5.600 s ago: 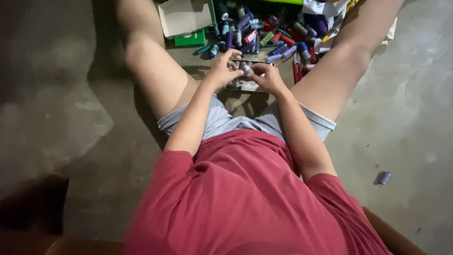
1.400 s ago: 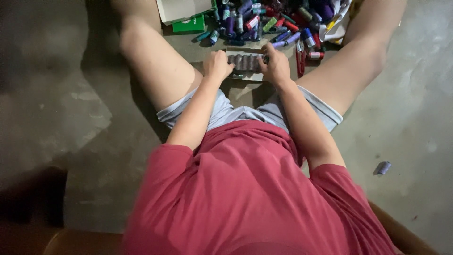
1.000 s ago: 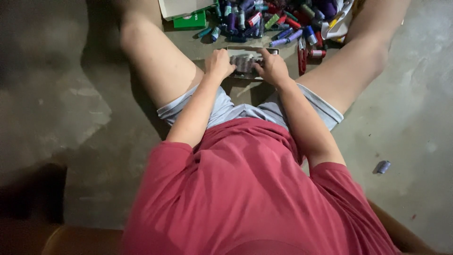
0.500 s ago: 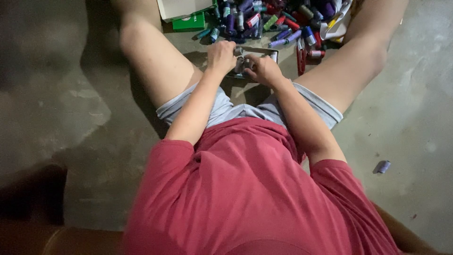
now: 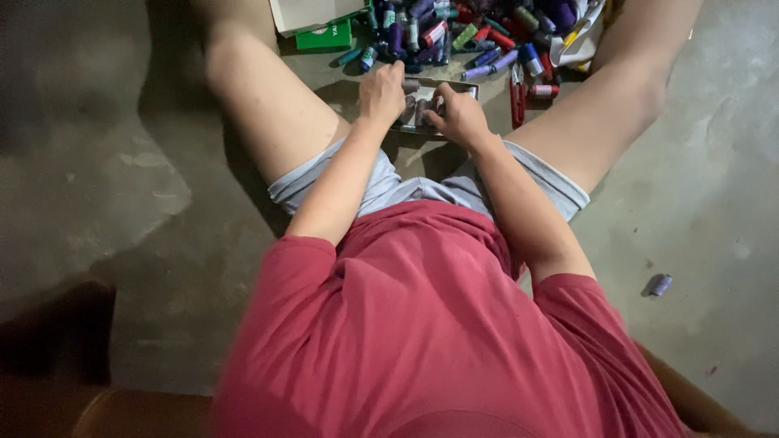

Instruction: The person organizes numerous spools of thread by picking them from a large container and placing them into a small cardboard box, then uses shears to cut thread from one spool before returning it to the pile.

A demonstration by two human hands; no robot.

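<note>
Left hand (image 5: 381, 91): fingers curled together, knuckles up, closed over the left end of a small shallow grey cardboard tray (image 5: 430, 105) and pressing on a grey thread spool (image 5: 411, 84) at its far left corner. Right hand (image 5: 459, 118): fingers bent and close together, tips set on the spools in the middle of the tray; whether they pinch one spool or only rest on the row cannot be told, since the view is small and blurred.

Tray: one, lying on the grey concrete floor (image 5: 105, 186) between the person's two bare legs, just beyond the light grey shorts (image 5: 422, 186). Grey spools in it: about four visible, the rest covered by the hands.

Beyond the tray, far side: a loose heap of coloured thread spools (image 5: 479, 32), purple, blue, red and green, too many and too overlapped to count. Two red spools stand apart at the heap's right edge. One green cardboard box (image 5: 324, 36) far left of the heap, with an open white-lined box (image 5: 304, 12) touching it.

One lone lilac spool (image 5: 660, 285) lies on the floor well to the right, near side.
</note>
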